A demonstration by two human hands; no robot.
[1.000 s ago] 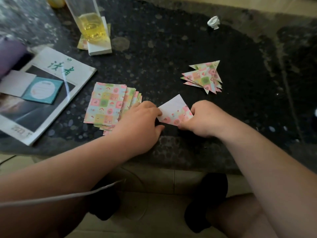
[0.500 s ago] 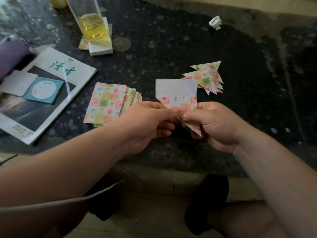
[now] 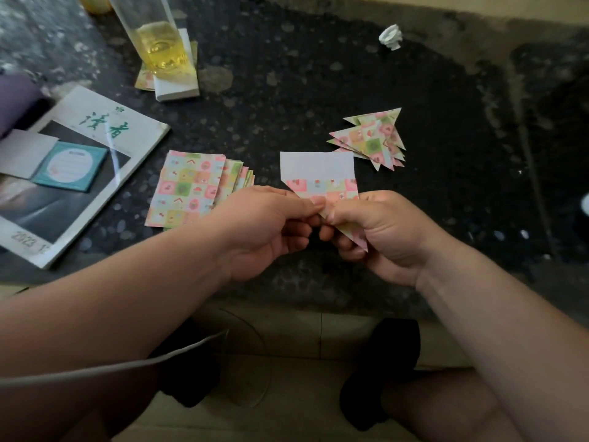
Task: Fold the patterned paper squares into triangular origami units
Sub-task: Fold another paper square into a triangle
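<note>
Our fingertips [image 3: 314,206] meet at the middle of the paper [image 3: 318,172]. The left hand [image 3: 264,231] pinches its lower edge between thumb and forefinger, the other fingers curled under. The right hand [image 3: 382,237] clamps it from the other side, thumb on top, fingers wrapped beneath.

The paper is half folded and held up off the table [image 3: 287,100], near its front edge. Its upper part is a plain white band with a straight top. Below that runs a band of pastel checks in pink, green and pale blue with tiny pictures. The lower left corner slants in along a crease, and a sharp patterned point pokes out below our right thumb.

Left of the hands lies a fanned stack [image 3: 188,186] of flat squares in the same print. Beyond and to the right, finished triangles [image 3: 373,138] lie overlapping, crisp and pointed.

The table is dark speckled stone, glossy in places. Far left we see a tall clear glass [image 3: 159,39] of yellow liquid on a white block [image 3: 178,87], and a glossy magazine [image 3: 95,129] with a teal card [image 3: 70,165] on it. A small crumpled white wad [image 3: 390,36] sits at the far right.
</note>
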